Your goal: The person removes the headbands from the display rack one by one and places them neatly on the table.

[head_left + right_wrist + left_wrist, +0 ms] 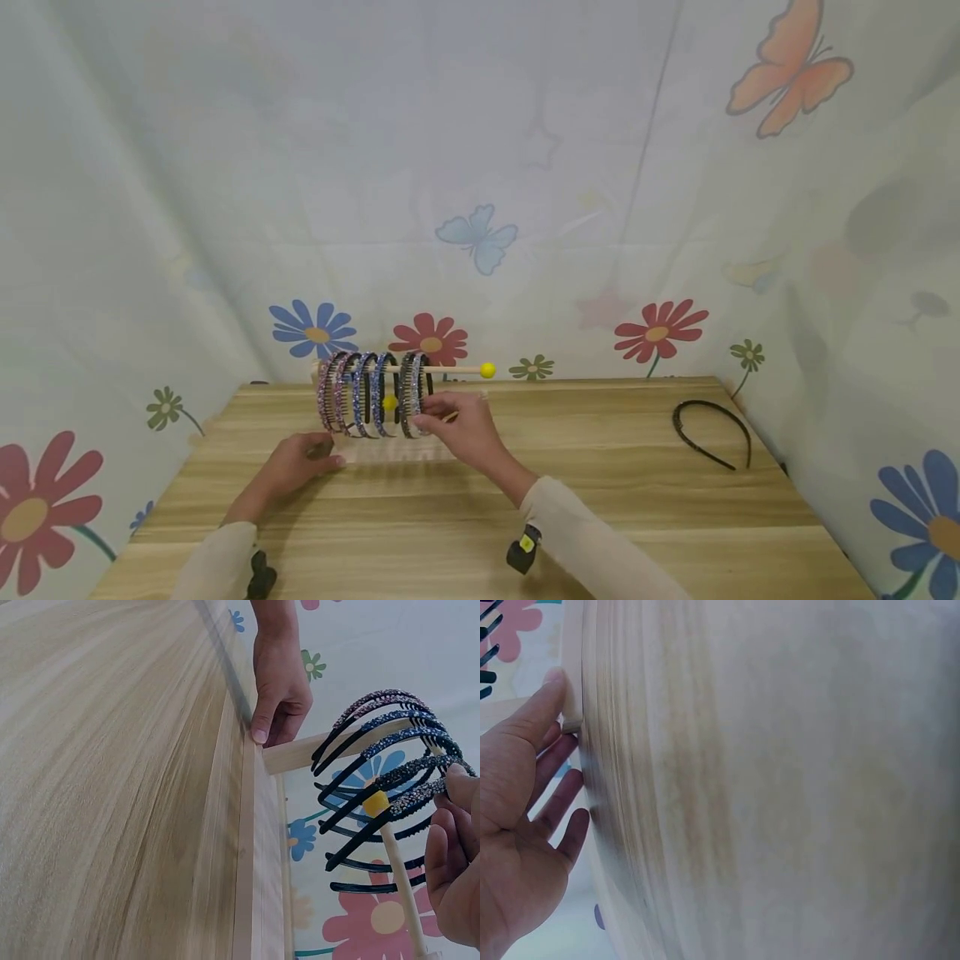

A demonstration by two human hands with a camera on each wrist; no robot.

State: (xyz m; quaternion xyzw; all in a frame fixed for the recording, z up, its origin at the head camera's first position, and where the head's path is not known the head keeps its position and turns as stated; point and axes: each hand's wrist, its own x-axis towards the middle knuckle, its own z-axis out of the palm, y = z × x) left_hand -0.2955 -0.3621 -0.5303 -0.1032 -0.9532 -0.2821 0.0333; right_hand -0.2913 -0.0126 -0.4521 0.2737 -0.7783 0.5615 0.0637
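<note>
Several glittery headbands [362, 408] hang in a row on a wooden stand, pink at the left, then blue, dark and silver. My right hand [471, 429] pinches the silver headband [415, 798], the rightmost of the row, between thumb and fingers. Its teeth and black ends show in the right wrist view. At the stand's left end my left hand [296, 462] grips the pale base [265, 862], thumb on its edge and fingers behind. A wooden post [296, 754] rises from the base beside that hand.
A yellow ball [488, 370] tips the rear rod, and another yellow ball [390, 402] shows among the headbands. One black headband [676, 417] lies alone on the wood-grain table [600, 500] at the right. Behind the table hangs a flower-and-butterfly backdrop [570, 275].
</note>
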